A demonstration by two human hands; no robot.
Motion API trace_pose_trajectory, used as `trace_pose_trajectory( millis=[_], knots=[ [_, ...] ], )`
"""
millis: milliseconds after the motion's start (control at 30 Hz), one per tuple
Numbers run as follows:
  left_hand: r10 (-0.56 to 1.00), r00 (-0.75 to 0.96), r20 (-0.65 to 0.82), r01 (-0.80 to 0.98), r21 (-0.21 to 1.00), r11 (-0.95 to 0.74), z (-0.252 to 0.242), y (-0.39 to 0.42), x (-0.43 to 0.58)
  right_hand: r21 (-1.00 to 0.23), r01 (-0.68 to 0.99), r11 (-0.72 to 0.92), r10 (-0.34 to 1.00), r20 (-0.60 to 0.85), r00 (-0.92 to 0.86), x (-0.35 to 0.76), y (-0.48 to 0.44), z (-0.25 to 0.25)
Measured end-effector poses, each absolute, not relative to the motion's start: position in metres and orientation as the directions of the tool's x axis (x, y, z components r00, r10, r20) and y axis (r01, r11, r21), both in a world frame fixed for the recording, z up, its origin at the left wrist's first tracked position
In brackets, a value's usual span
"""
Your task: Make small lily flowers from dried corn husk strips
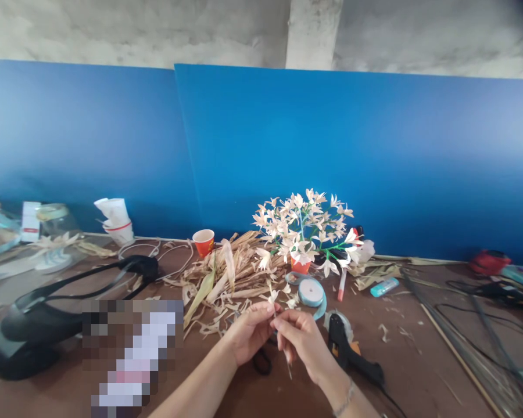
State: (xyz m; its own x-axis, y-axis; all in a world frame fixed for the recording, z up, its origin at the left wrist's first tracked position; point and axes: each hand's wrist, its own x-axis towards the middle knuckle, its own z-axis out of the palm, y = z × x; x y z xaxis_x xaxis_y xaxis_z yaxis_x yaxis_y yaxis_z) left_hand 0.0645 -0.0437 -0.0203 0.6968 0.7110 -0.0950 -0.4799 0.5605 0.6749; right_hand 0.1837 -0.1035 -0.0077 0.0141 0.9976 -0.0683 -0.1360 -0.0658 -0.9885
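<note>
Both hands meet low over the brown table. My left hand is closed, thumb against fingers, at the base of a small cream-coloured flower that looks made of dried husk. My right hand pinches the flower's thin stem just below; the stem's end sticks out under the fingers. Just beyond the hands lie another loose flower and a roll of light-blue ribbon. A black hot glue gun rests right of my right hand. Behind stands a bunch of similar flowers in a red cup.
A heap of dried husks covers the back middle, beside a red paper cup. A black strapped object lies at left. To the right are a marker, a turquoise case and long thin rods. A blue panel borders the table.
</note>
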Motion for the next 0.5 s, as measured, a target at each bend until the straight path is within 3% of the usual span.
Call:
trace_pose_trajectory(
  millis=[233, 500],
  knots=[
    [0.72, 0.692, -0.052, -0.464, 0.731, 0.499, -0.0128, -0.0489, 0.0675, -0.991, -0.134, -0.028, 0.998, -0.035, 0.055, 0.1821, -0.1025, -0.0104],
    [0.802, 0.592, -0.083, -0.524, 0.717, 0.46, -0.0141, -0.0452, 0.0676, -0.997, -0.041, -0.06, 0.998, -0.061, 0.022, 0.1861, -0.099, -0.0104]
  ],
)
